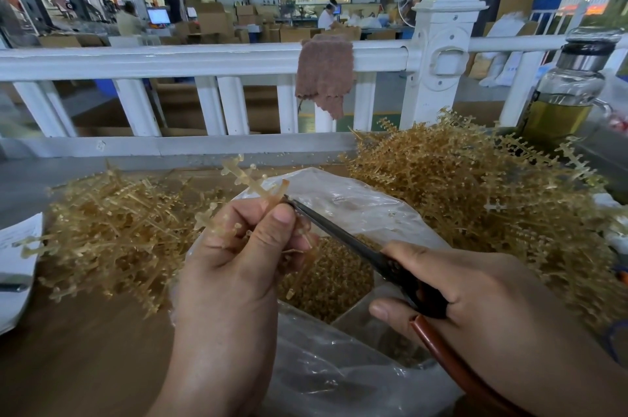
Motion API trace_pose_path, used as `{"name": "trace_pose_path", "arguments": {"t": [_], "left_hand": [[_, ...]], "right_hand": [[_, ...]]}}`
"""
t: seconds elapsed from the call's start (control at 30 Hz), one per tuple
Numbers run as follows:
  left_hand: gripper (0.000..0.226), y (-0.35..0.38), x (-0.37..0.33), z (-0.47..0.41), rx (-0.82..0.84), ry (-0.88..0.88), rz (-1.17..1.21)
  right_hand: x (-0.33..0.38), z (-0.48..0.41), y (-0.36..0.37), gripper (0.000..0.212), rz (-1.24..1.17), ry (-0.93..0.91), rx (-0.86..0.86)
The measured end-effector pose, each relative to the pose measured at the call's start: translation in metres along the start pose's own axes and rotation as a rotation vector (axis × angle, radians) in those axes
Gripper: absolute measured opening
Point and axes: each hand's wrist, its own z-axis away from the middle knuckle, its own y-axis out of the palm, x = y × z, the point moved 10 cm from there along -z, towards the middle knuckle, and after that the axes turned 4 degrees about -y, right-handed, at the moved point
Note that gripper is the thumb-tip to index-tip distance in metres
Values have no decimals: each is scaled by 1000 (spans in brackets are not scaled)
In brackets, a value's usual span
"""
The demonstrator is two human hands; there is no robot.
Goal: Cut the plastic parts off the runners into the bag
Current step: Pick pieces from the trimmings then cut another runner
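**Factory hall, wooden bench (pixel 85 348) beside a white railing (pixel 170 59) — trimming station**

Left of frame: heap of amber runners (pixel 112 233). Centre-left: left hand (pixel 238 256), thumb and fingers pinching one runner (pixel 251 182) above the bag's mouth. Centre: scissors (pixel 343 239), tips at the runner just above the thumb. Below: clear bag (pixel 356 199), cut parts (pixel 333 277) inside. Lower right: right hand (pixel 475 294), curled round the scissor handles. Right: second heap (pixel 475 199). The runner looks light, thin and springy — best held close beside the cut.

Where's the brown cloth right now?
In the head view, the brown cloth hangs over the white railing, near centre, just left of its thick post.
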Motion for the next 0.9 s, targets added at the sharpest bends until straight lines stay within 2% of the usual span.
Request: {"name": "trace_pose_path", "arguments": {"t": [0.33,0.57,0.77,0.9], "left_hand": [[13,0,2,-1,14,-16,39],[15,1,4,-1,33,-28,61],[22,3,7,-3,59,-42,67],[21,2,11,-3,66,-66,55]], "right_hand": [[2,1,-1,55,3,8,-1],[-2,0,11,66,-9,63,123],[-3,1,10,60,-31,42,67],[-4,0,15,68,-86,47,115]]}}
